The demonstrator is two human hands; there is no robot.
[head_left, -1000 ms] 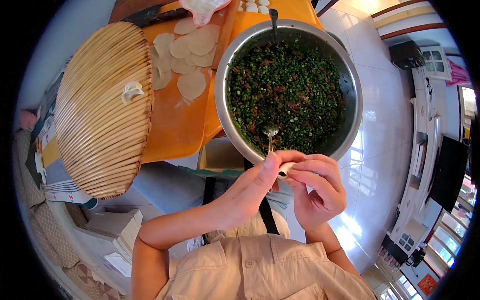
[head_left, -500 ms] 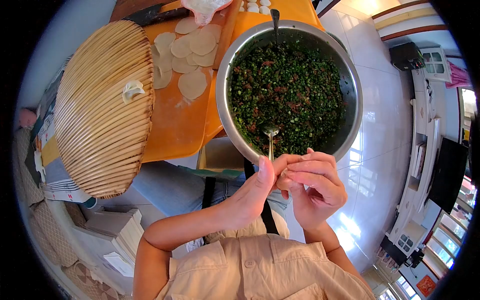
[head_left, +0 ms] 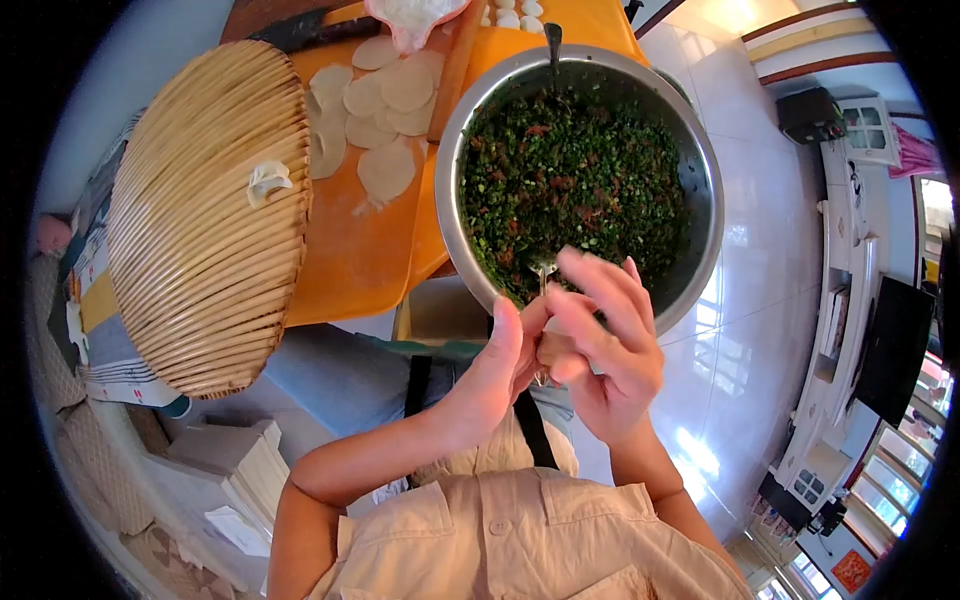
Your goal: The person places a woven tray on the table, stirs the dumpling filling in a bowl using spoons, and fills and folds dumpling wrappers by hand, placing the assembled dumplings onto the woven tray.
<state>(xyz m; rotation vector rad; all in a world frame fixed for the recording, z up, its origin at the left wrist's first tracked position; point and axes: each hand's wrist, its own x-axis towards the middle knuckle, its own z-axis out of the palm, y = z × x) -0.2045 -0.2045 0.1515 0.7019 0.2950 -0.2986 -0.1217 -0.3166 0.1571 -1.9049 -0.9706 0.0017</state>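
Note:
Above the near rim of a large steel bowl (head_left: 708, 270), my two hands meet. My left hand (head_left: 490, 375) is closed, thumb up and fingers curled in behind my right hand. Thumb and index finger of my right hand (head_left: 610, 365) press in against the left fingers, while its other fingers are lifted and slightly blurred. Whatever lies between the hands is hidden. Chopped green filling with reddish bits (head_left: 575, 190) fills the bowl. A metal spoon (head_left: 543, 268) rests in the filling, partly behind my fingers. Another spoon handle (head_left: 554, 45) leans on the far rim.
One folded dumpling (head_left: 268, 183) sits on a ribbed tray (head_left: 200, 270) at left. Round dough wrappers (head_left: 386, 172) lie on an orange board (head_left: 350, 270) beside a rolling pin (head_left: 455, 70). Behind are a pink flour container (head_left: 415, 20) and small dough pieces (head_left: 507, 18).
Both hands have shifted slightly left. The right hand's outer fingers have lifted and spread out over the bowl's near edge. Tray, wrappers and bowl look the same.

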